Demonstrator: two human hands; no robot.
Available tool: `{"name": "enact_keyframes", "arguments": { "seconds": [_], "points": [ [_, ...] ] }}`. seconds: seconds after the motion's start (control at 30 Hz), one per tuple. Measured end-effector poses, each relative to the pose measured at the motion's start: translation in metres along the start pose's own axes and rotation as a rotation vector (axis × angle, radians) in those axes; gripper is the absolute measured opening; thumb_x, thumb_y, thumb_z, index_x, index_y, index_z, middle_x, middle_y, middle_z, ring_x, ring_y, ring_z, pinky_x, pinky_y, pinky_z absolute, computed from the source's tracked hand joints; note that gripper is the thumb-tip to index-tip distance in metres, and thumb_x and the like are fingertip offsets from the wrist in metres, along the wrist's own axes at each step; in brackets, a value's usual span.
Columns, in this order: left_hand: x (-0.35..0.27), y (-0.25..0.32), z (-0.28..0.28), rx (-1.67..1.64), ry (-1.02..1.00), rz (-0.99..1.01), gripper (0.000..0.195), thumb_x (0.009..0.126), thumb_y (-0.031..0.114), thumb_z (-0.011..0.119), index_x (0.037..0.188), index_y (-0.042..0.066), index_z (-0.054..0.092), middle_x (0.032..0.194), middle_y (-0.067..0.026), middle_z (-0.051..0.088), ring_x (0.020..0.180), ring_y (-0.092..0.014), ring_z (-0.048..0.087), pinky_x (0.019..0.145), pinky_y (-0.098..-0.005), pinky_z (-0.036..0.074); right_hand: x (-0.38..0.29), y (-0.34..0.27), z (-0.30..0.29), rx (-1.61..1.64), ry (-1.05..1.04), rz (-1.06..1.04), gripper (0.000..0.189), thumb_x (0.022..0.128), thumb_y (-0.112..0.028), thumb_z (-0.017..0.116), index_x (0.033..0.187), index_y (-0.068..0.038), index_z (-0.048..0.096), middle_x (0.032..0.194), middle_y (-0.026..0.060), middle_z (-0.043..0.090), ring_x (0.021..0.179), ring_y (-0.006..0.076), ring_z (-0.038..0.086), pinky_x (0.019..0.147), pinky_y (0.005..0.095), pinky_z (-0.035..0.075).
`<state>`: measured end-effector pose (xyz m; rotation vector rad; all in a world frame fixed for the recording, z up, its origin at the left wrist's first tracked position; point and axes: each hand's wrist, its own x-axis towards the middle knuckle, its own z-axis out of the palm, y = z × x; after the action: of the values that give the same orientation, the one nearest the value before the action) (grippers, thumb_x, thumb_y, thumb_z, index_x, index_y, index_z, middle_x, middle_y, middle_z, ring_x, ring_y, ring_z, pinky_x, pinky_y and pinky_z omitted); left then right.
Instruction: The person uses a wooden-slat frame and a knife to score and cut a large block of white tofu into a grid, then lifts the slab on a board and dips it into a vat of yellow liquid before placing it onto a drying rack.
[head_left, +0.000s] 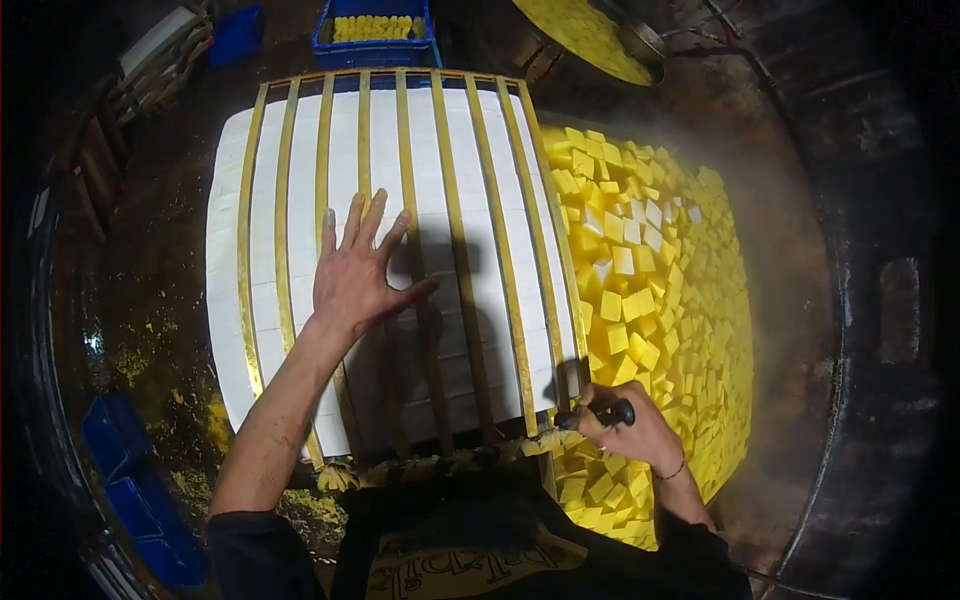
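Observation:
A slab of white blocks, seemingly tofu (289, 202), lies before me beneath a rack of long yellow-stained slats (442, 150). Spread wide, my left hand (360, 270) rests over the slats near the middle, fingers pointing away from me. My right hand (626, 427) is closed around the black handle of a tool (619, 412) at the near right corner of the rack; the tool's working end is hidden or too dark to make out. Beside the rack on the right is a large heap of yellow cut blocks (637, 304), with several white ones among them.
A blue crate (373, 51) with yellow pieces stands beyond the rack. Far right of it is a round metal vessel (645, 52) with yellow contents. Blue bins (150, 517) lie at lower left, boards (161, 67) at upper left. The floor is wet and yellow-spattered.

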<state>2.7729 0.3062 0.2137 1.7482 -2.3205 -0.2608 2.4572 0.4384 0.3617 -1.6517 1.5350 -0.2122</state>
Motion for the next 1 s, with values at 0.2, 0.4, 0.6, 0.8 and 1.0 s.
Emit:
{"name": "enact_keyframes", "arguments": {
  "seconds": [0.2,0.4,0.6,0.8,1.0],
  "points": [
    [-0.010,-0.019,0.002,-0.004,0.022,0.027,0.097,0.072,0.072,0.063,0.149,0.021,0.035,0.156,-0.0157,0.022,0.146,-0.036,0.013,0.117,-0.0580,0.007,0.200,-0.075,-0.036,0.101,0.437,-0.455,0.020,0.078,-0.017,0.071,0.083,0.001,0.064,0.068,0.0049,0.063,0.060,0.0118,0.057,0.058,0.0268,0.046],
    [-0.003,-0.001,-0.006,-0.161,0.100,0.070,0.094,0.073,0.070,0.064,0.147,0.019,0.038,0.154,-0.0195,0.025,0.144,-0.037,0.021,0.115,-0.0605,0.011,0.382,-0.093,-0.063,-0.301,0.561,-0.545,0.023,0.080,-0.022,0.064,0.087,-0.001,0.065,0.078,0.0233,0.066,0.077,0.0406,0.064,0.070,0.0418,0.050],
    [-0.012,-0.020,0.007,-0.112,0.176,0.062,0.093,0.071,0.069,0.066,0.145,0.018,0.041,0.153,-0.0185,0.029,0.142,-0.036,0.027,0.115,-0.0604,0.015,0.198,-0.050,0.009,-0.028,0.235,-0.202,0.024,0.084,-0.026,0.065,0.074,-0.004,0.064,0.063,0.0074,0.061,0.061,0.0145,0.059,0.059,0.0310,0.049],
    [-0.007,-0.013,0.009,-0.129,0.236,0.089,0.093,0.070,0.069,0.066,0.143,0.017,0.043,0.153,-0.0170,0.029,0.142,-0.037,0.027,0.116,-0.0594,0.014,0.036,-0.051,0.020,-0.134,-0.201,0.019,0.015,0.076,-0.013,0.071,0.085,-0.003,0.066,0.060,0.0042,0.061,0.071,0.0107,0.062,0.063,0.0259,0.047],
    [-0.009,-0.013,0.005,-0.186,0.170,0.052,0.091,0.071,0.071,0.064,0.143,0.018,0.045,0.156,-0.0158,0.024,0.144,-0.036,0.021,0.116,-0.0594,0.011,0.262,-0.109,0.005,0.108,0.470,-0.594,0.027,0.081,-0.020,0.069,0.095,0.004,0.068,0.086,0.0092,0.069,0.082,0.0182,0.066,0.079,0.0311,0.051]
  ]
}}
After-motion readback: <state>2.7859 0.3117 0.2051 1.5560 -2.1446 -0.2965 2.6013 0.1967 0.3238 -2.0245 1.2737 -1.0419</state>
